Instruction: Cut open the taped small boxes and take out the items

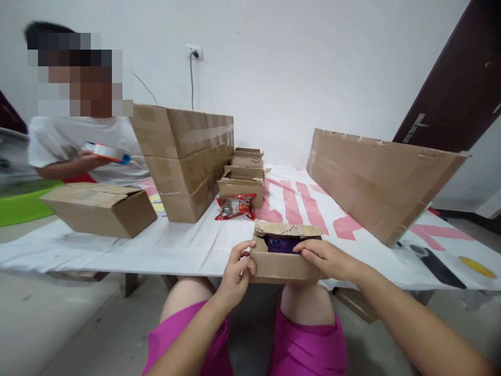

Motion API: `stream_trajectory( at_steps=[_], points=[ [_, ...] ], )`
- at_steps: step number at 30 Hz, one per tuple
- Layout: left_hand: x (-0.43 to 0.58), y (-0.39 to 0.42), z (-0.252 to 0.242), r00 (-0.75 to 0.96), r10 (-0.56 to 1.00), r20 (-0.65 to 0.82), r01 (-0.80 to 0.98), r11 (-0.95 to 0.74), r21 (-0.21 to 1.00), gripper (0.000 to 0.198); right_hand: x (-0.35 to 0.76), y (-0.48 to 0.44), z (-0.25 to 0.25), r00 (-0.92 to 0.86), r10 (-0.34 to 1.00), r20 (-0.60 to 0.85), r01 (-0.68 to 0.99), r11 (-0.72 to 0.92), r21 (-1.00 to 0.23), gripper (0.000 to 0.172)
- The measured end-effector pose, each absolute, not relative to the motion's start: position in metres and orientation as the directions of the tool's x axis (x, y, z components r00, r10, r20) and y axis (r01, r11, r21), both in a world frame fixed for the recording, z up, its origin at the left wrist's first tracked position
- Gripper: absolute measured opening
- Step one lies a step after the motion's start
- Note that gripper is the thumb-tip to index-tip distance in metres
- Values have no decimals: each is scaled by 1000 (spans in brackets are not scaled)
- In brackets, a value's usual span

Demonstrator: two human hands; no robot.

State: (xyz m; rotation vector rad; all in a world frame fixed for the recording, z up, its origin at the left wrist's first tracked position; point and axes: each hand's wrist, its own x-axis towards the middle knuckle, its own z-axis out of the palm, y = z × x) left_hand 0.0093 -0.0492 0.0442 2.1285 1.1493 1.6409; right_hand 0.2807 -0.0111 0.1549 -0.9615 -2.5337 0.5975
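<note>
A small brown cardboard box [284,267] lies at the table's near edge, its long top flap [289,230] raised at the back. Through the gap shows something dark purple and shiny [278,244]; what it is I cannot make out. At the box's left end my left hand [238,269] is closed, with curled fingers gripping the corner. My right hand [323,256] is closed on the right end, fingers together and bent over the opening, the tips close to the purple thing. Beyond the box lies a red snack packet [236,207].
Taped cartons [188,162] are stacked left of centre, with open boxes [242,180] beside them. A closed carton [99,209] sits at left, near a person holding a tape dispenser [107,152]. On the right stand a large cardboard panel [385,183] and a black phone-like slab [436,269].
</note>
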Motion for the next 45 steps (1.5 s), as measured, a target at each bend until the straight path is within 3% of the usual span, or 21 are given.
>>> stream_trajectory(
  at_steps=[3, 5, 10, 17, 25, 32, 38, 45],
  points=[
    [9, -51, 47, 84, 680, 728, 452, -677, 581, 26, 258, 9, 168, -745, 659, -104, 640, 662, -390, 36],
    [9, -53, 48, 91, 682, 726, 457, -676, 578, 26, 247, 23, 167, -703, 686, -187, 708, 651, -272, 37],
    [8, -56, 49, 89, 689, 719, 470, -666, 580, 25, 233, 46, 154, -652, 728, -214, 757, 643, -121, 42],
    [4, -61, 55, 74, 710, 701, 389, -668, 635, 20, 227, 43, 143, -678, 713, -178, 729, 683, -41, 10],
    [3, -67, 75, 229, 796, 561, 386, -603, 698, 58, 229, 25, 155, -773, 630, 71, 632, 775, -6, 12],
    [9, -43, 84, 88, 864, 496, 498, -469, 729, 14, 236, 24, 185, -769, 532, 354, 562, 827, -22, 16],
    [6, -2, 89, -62, 879, 472, 550, -365, 751, 16, 255, 40, 201, -576, 495, 650, 528, 833, -166, 14],
    [5, 59, 133, -90, 854, 512, 458, -421, 783, 18, 247, 66, 212, -491, 495, 717, 682, 730, -37, 16]
  ],
)
